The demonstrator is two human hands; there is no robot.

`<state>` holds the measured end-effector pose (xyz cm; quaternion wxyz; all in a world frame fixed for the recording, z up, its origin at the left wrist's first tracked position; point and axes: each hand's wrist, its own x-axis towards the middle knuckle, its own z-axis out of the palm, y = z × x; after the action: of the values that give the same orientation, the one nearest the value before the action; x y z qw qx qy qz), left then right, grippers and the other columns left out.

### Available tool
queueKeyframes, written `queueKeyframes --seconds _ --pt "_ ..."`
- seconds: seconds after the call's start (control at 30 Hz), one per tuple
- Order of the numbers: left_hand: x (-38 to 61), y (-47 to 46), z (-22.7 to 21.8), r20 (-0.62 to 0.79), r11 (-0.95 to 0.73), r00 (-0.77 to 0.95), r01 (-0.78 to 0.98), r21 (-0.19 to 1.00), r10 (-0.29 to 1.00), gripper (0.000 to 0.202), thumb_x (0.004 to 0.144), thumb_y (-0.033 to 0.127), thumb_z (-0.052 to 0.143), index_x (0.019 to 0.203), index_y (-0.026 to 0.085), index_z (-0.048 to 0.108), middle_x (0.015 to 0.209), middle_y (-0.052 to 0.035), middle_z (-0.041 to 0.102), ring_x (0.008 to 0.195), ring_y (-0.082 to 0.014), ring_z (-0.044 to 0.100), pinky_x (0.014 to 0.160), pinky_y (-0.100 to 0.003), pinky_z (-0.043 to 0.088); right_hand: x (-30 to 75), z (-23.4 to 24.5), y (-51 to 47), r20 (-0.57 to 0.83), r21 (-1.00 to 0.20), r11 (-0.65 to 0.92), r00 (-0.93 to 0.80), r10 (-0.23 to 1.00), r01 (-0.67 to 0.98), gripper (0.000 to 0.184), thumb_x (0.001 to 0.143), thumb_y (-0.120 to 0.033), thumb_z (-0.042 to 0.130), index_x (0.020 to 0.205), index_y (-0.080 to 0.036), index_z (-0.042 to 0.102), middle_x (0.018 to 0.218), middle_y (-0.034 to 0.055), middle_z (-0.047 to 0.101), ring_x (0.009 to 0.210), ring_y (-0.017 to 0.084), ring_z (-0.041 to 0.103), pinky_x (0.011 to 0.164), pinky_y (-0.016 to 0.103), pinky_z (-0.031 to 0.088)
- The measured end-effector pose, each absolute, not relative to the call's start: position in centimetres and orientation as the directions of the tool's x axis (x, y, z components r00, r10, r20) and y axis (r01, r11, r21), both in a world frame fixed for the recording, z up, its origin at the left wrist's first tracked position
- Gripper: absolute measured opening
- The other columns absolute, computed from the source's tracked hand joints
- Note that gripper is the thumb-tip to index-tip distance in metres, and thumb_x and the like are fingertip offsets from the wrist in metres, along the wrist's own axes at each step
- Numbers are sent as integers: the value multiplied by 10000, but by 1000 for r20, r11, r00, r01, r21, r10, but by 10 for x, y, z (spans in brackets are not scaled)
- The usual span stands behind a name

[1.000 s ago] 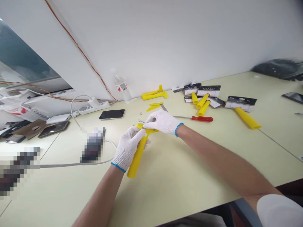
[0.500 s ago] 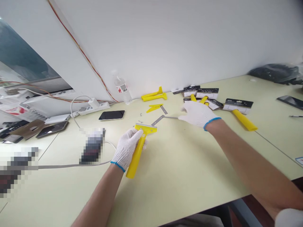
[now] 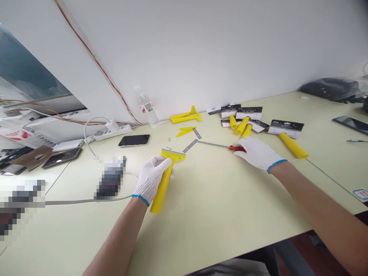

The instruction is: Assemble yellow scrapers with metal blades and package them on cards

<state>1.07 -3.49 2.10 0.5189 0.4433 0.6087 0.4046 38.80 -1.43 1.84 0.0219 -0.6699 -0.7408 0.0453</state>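
Now, in the head view, just left of and below the frame's centre, my left hand [image 3: 153, 177] is wrapped around the yellow scraper [image 3: 161, 188], whose blade end points towards the middle of the frame. Right of centre, my right hand [image 3: 256, 151] lies over the handle of the red-handled screwdriver [image 3: 234, 148], though I cannot tell whether its fingers have closed. I'd judge it best to grasp that handle squarely, lifting the tip clear of the perforated metal strip [image 3: 189, 146] while holding the scraper steady.
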Motion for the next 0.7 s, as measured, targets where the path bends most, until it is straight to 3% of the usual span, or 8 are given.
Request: queueKeyframes --seconds 0.17,0.3,0.53,0.63,0.7 --pt "15 -31 26 -221 235 -82 253 939 972 353 809 445 757 990 162 650 751 -89 750 577 -193 694 499 -252 530 375 15 -19 -58 -112 89 -96 994 990 234 1037 -314 410 986 -168 587 995 173 692 826 254 609 753 358 411" --pt "17 -22 33 -177 203 -106 334 920 979 329 790 405 743 994 155 677 769 -94 756 575 -203 700 485 -257 525 358 31 -20 -13 -242 11 -14 1000 970 225 1047 -330 375 1020 -188 547 903 128 702 688 214 568 659 331 362" --pt "12 -6 31 -71 110 -132 323 940 989 362 726 369 815 994 146 717 694 -65 715 562 -213 674 461 -275 488 317 51 -23 102 -416 239 -216 971 877 294 1036 -449 459 985 -227 645 873 61 735 748 211 622 682 308 383" --pt "15 -6 28 -83 127 -170 269 955 982 333 806 393 808 975 122 714 680 -40 681 593 -175 664 526 -270 517 306 41 -30 101 -440 257 -237 966 861 333 1033 -466 471 908 -222 661 836 46 726 746 212 639 669 308 394" --pt "17 -7 25 -98 142 -181 246 959 979 322 915 411 734 1025 111 699 781 -34 692 661 -137 663 613 -270 563 303 35 -35 70 -462 253 -250 966 850 338 1024 -473 491 883 -227 675 825 33 728 752 212 652 677 313 410"
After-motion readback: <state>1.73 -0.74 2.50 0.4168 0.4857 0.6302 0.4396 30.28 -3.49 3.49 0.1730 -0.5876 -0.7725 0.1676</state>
